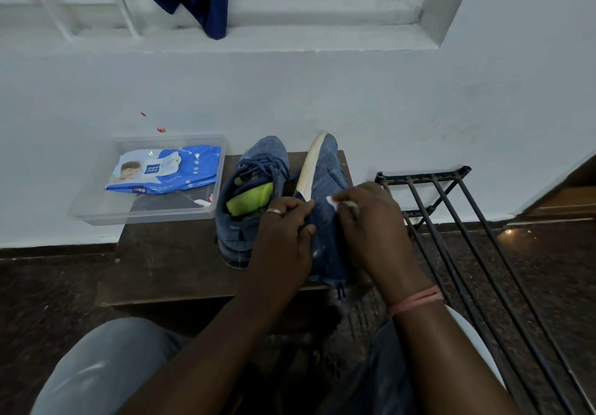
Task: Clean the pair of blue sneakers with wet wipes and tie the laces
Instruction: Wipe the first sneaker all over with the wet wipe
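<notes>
Clear plastic tray (96, 213), at 9 o'clock from the shoes: overhangs the left edge of the dark low table (161, 263). Holds a blue-and-white wet wipes pack (167, 169); judged soft, light, best taken by its flat sides.

Left sneaker (245, 195), centre of the table, upright, toe toward 12 o'clock at the wall: laces loose, something yellow-green tucked into the opening. Judged light, knit upper soft, sole stiffer; heel counter or sole rim would give the firmest hold.

Left hand (283, 234), ring on one finger: fingers curled over the collar edge of the second shoe, holding it steady.

Right sneaker (325, 221), touching its partner at 3 o'clock: tipped on its side, white sole edge turned toward 9 o'clock, heel overhanging the near table edge at 6 o'clock. A lace end dangles below. Judged likely to roll if the steadying grip goes.

Wet wipe (335, 203), small white wad: limp, damp, probably prone to tearing on the mesh.

Right hand (371, 221), pink band at the wrist: fingertips pinch the wipe against the upper.

Black metal rack (451, 221), at 3 o'clock: bars close to the right elbow, limiting sweep there. Open table lies at 7 o'clock.
</notes>
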A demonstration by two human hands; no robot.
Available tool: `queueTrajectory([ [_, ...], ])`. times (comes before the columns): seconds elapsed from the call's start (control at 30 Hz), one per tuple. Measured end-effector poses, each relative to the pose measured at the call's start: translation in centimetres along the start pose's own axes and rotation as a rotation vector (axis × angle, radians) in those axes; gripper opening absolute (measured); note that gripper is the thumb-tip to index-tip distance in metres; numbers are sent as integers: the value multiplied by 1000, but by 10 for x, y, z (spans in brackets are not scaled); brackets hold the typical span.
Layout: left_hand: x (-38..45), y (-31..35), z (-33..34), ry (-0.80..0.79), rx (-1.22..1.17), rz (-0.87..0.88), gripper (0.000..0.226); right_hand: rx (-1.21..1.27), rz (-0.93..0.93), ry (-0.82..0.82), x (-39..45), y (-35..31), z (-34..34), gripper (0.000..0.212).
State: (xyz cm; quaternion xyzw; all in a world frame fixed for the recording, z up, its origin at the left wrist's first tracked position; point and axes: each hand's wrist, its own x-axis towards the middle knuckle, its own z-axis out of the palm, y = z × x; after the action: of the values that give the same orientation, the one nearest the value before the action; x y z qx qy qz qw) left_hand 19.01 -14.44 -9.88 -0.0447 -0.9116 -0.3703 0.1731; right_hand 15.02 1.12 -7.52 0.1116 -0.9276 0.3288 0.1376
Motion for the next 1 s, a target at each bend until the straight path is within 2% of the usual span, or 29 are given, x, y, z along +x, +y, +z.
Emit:
queueTrajectory([
  [0.07, 0, 0, 0, -1, 6, 7, 39, 17, 33, 73, 7, 6, -3, 11],
  [0.2, 1, -2, 0, 0, 17, -14, 39, -33, -63, -66, -7, -10, 6, 12],
  [0.27, 2, -1, 0, -4, 20, -13, 39, -66, -91, -59, -7, -8, 11, 13],
  [0.37, 1, 0, 1, -3, 28, 9, 38, -20, 99, 66, 8, 7, 5, 10],
  [0.43, 0, -1, 1, 5, 38, 13, 38, 46, 161, 83, 10, 8, 1, 11],
  [0.6, 4, -4, 1, 11, 59, 9, 38, -33, -32, -46, -10, -12, 14, 11],
  [0.77, 1, 0, 3, 17, 41, 32, 38, 7, 170, 125, 11, 9, 4, 8],
  [0.9, 3, -2, 1, 22, 45, 12, 36, -63, 38, -42, -9, -16, 12, 8],
  [1.0, 5, -3, 0, 18, 43, 10, 37, -52, 37, -47, -8, -12, 12, 7],
])
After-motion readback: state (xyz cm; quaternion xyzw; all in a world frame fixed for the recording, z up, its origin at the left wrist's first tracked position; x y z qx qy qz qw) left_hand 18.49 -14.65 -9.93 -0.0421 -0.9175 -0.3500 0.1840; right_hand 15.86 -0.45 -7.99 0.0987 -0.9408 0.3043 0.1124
